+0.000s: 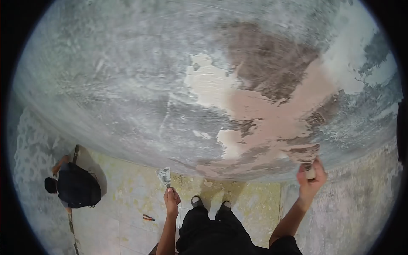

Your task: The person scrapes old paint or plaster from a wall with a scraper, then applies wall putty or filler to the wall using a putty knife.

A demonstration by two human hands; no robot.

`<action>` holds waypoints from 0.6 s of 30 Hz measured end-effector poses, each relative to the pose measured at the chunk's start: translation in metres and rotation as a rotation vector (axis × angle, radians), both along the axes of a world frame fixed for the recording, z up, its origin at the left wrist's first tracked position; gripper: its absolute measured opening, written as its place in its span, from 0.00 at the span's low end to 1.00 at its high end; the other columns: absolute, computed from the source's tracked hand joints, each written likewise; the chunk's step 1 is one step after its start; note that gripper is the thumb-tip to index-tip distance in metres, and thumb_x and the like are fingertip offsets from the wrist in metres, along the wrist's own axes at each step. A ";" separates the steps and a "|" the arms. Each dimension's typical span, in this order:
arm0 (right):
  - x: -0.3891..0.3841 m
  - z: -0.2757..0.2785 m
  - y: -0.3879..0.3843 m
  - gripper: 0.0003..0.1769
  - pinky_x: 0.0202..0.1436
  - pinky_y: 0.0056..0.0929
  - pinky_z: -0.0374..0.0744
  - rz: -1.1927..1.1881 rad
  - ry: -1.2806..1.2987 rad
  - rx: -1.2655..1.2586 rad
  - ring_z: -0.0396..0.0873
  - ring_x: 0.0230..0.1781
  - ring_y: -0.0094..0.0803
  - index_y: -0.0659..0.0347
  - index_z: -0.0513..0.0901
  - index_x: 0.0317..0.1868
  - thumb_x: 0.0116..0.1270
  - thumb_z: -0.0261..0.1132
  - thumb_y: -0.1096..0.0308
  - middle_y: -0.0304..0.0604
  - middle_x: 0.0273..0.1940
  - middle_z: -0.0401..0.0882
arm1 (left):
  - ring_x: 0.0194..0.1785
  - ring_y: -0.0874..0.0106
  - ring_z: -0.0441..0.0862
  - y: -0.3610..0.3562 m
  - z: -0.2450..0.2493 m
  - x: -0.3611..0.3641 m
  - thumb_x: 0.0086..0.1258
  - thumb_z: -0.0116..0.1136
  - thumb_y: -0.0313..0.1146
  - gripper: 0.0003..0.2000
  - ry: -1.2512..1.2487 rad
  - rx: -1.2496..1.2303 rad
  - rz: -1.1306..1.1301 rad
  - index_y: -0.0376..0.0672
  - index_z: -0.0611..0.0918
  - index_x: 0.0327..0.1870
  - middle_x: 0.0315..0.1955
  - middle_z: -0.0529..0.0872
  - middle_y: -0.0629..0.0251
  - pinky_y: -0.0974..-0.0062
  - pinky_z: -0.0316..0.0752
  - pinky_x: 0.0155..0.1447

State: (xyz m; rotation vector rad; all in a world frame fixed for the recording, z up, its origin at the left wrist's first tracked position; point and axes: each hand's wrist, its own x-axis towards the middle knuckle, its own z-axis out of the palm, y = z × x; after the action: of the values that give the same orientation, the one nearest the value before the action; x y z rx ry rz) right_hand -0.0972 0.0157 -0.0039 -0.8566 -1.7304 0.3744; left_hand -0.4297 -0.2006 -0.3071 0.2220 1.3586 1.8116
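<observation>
Wearing dark clothing, a co-worker was at the far left, beside the mottled side wall, back toward the camera and one bent arm reaching to that wall; what that person's hands held could not be told. Next to the right, a pair of pliers with orange-and-dark handles lay on the floor, whose pale surface was stained with yellowish blotches. Just right of the pliers, the left hand was raised, its fingers curled around the handle of a small scraper; the blade pointed up, its face smeared with grey and white. Between the two arms, a pair of dark shoes stood on the floor near the foot of the large grey wall, which filled most of the view above. Around the middle of that wall, a cream patch ran into a broad pinkish layer of filler, with a darker brown area above it. Farther right, the right hand was closed around the pale handle of a wide putty knife, its fingers wrapped over the grip; the filler-smeared blade was at the lower edge of the pinkish layer, though firm contact could not be told. Up at the far right, a whitish patch covered more of the wall.
</observation>
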 end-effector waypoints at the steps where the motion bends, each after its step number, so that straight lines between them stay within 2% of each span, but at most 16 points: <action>1: -0.022 0.004 -0.005 0.21 0.35 0.32 0.71 0.039 -0.089 0.023 0.74 0.32 0.34 0.63 0.77 0.33 0.54 0.77 0.56 0.41 0.32 0.76 | 0.15 0.86 0.53 0.002 0.000 -0.001 0.80 0.43 0.49 0.17 0.012 -0.004 0.031 0.45 0.72 0.37 0.16 0.62 0.77 0.83 0.48 0.18; 4: -0.083 0.006 -0.016 0.19 0.43 0.40 0.73 0.194 -0.399 0.229 0.76 0.41 0.42 0.58 0.73 0.28 0.50 0.75 0.59 0.46 0.42 0.82 | 0.15 0.86 0.51 0.005 0.001 -0.002 0.80 0.43 0.49 0.17 0.009 0.024 0.050 0.45 0.72 0.35 0.16 0.61 0.77 0.83 0.46 0.18; 5: -0.106 0.015 -0.020 0.17 0.47 0.42 0.71 0.177 -0.455 0.353 0.76 0.46 0.41 0.55 0.72 0.26 0.53 0.74 0.59 0.43 0.47 0.83 | 0.20 0.83 0.64 -0.007 -0.025 -0.012 0.79 0.46 0.46 0.14 -0.038 0.086 -0.031 0.44 0.74 0.45 0.24 0.72 0.72 0.81 0.57 0.21; 7: -0.142 0.028 -0.029 0.16 0.57 0.46 0.66 0.105 -0.533 0.529 0.75 0.55 0.38 0.52 0.69 0.24 0.59 0.69 0.61 0.38 0.56 0.83 | 0.17 0.84 0.56 -0.005 -0.042 -0.006 0.80 0.44 0.46 0.15 0.000 0.017 0.095 0.46 0.71 0.34 0.19 0.65 0.75 0.82 0.51 0.20; 8: -0.154 0.030 -0.032 0.16 0.62 0.48 0.62 0.049 -0.555 0.579 0.74 0.61 0.35 0.50 0.68 0.23 0.62 0.67 0.62 0.35 0.59 0.82 | 0.17 0.84 0.55 -0.007 -0.046 -0.006 0.80 0.44 0.47 0.15 0.011 -0.011 0.134 0.46 0.71 0.34 0.18 0.64 0.76 0.81 0.50 0.20; 11: -0.184 0.046 -0.018 0.19 0.68 0.59 0.53 -0.039 -0.567 0.754 0.69 0.68 0.38 0.51 0.67 0.21 0.64 0.66 0.59 0.37 0.58 0.83 | 0.15 0.85 0.53 0.000 -0.005 -0.007 0.80 0.44 0.48 0.16 -0.013 -0.040 0.100 0.46 0.70 0.34 0.17 0.62 0.77 0.81 0.48 0.19; 12: -0.191 0.050 -0.012 0.19 0.70 0.61 0.49 -0.044 -0.552 0.774 0.68 0.69 0.36 0.50 0.67 0.20 0.64 0.66 0.59 0.35 0.58 0.82 | 0.16 0.85 0.53 -0.003 -0.001 -0.012 0.80 0.44 0.48 0.16 0.006 0.010 0.031 0.46 0.71 0.35 0.17 0.62 0.77 0.81 0.48 0.19; 14: -0.202 0.057 0.000 0.21 0.73 0.64 0.42 -0.054 -0.528 0.824 0.67 0.70 0.33 0.48 0.66 0.17 0.64 0.67 0.61 0.29 0.59 0.82 | 0.15 0.85 0.51 -0.002 0.000 -0.015 0.80 0.44 0.48 0.16 0.010 -0.002 0.051 0.46 0.71 0.34 0.16 0.59 0.78 0.82 0.46 0.19; 15: -0.208 0.058 0.001 0.22 0.73 0.65 0.41 -0.075 -0.498 0.795 0.67 0.70 0.30 0.47 0.65 0.16 0.63 0.67 0.63 0.24 0.59 0.81 | 0.15 0.86 0.50 -0.002 0.000 -0.018 0.80 0.44 0.48 0.16 0.008 -0.007 0.060 0.47 0.71 0.33 0.15 0.58 0.79 0.82 0.45 0.19; 18: -0.205 0.063 0.011 0.23 0.73 0.66 0.41 -0.124 -0.539 0.865 0.67 0.70 0.31 0.47 0.64 0.15 0.63 0.67 0.64 0.26 0.59 0.81 | 0.16 0.85 0.52 -0.001 0.000 -0.026 0.80 0.44 0.47 0.16 0.017 0.001 0.041 0.46 0.71 0.34 0.16 0.61 0.78 0.81 0.47 0.20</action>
State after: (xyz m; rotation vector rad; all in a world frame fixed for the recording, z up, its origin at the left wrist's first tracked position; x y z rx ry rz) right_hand -0.3024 0.0262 0.0590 -0.4208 -2.0365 -0.7192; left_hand -0.4561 -0.2017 -0.3071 0.2125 1.3832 1.8485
